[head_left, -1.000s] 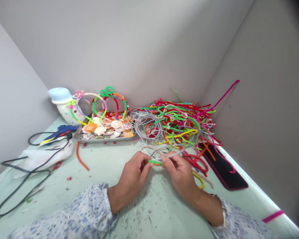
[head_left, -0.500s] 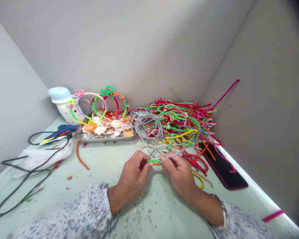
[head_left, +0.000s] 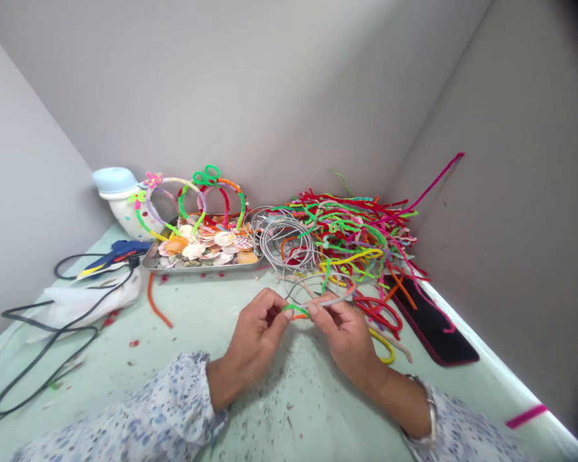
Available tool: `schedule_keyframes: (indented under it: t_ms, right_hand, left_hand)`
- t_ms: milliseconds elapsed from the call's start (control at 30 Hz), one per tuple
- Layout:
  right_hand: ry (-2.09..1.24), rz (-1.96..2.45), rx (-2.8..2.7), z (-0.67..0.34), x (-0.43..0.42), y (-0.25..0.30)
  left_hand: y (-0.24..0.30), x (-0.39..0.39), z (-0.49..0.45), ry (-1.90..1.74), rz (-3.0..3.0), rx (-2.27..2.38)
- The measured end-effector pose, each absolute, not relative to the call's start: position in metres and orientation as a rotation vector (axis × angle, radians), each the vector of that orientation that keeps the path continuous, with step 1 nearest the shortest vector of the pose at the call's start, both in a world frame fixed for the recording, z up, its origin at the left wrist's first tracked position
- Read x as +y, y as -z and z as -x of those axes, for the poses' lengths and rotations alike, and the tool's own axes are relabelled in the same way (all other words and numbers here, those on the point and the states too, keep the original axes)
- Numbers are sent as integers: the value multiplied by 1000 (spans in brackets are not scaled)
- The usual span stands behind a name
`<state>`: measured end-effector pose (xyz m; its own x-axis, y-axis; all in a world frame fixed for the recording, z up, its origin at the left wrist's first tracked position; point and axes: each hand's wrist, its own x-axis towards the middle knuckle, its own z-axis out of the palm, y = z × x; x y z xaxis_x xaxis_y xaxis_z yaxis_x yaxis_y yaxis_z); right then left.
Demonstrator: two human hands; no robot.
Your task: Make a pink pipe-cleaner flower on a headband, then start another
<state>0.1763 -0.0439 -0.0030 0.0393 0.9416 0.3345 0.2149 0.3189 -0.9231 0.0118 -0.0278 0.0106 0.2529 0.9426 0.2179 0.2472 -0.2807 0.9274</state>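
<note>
My left hand (head_left: 256,333) and my right hand (head_left: 343,331) meet over the pale green table (head_left: 183,346), fingers pinched. Between them runs a grey headband (head_left: 327,300) wound at one end with green and orange pipe cleaner (head_left: 296,311). My left fingertips pinch the wound pipe cleaner end. My right thumb and fingers hold the grey band just to the right. A large heap of coloured pipe cleaners (head_left: 351,237) lies right behind my hands, with a bundle of bare grey headbands (head_left: 282,240) beside it.
A metal tray of shells (head_left: 202,251) stands at the back with decorated headbands (head_left: 192,196) leaning on it and a white jar (head_left: 120,199). A blue glue gun (head_left: 113,253) and black cable (head_left: 48,333) lie left. A dark phone (head_left: 433,324) lies right, near the wall.
Both hands have shifted slightly up and left while working the pipe cleaner along the band. Nothing else has moved.
</note>
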Motion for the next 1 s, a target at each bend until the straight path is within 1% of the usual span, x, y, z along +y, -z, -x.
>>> schedule_keyframes:
  t_ms: [167,300,367,400,500,567,700,800,900,1000]
  right_hand:
    - [-634,1281,-1612,-176,-43,4]
    - [-593,1383,-1803,-177,-48,-16]
    - [-738,1422,-1891,-182,-52,-35]
    - [-878,1414,-1861,-185,-54,-46]
    - [-1291,1302,-1634,-198,-59,-78]
    - [-1451,1161,-1448,-206,-57,-92]
    - [-1325,952,-1113,-218,-44,-97]
    - [-1149,1087,-1046,-220,-36,-90]
    - [-1039,1249,-1144,-214,-40,-86]
    - [-931,1266,-1211,-200,-51,-81]
  left_hand:
    - [-12,-24,-8,-1098,-1671,1133]
    - [-11,-21,-6,-1105,-1646,1142]
    - [-10,-20,-6,-1092,-1647,1142]
    - [-10,-21,-7,-1087,-1650,1141]
    - [-10,-23,-8,-1071,-1653,1124]
    - [-10,-25,-9,-1059,-1639,1101]
    - [-8,-26,-11,-1032,-1532,1048]
    - [-7,-23,-13,-1015,-1380,1017]
    - [-5,-18,-13,-1024,-1219,1007]
    - [-4,-15,-12,-1046,-1091,982]
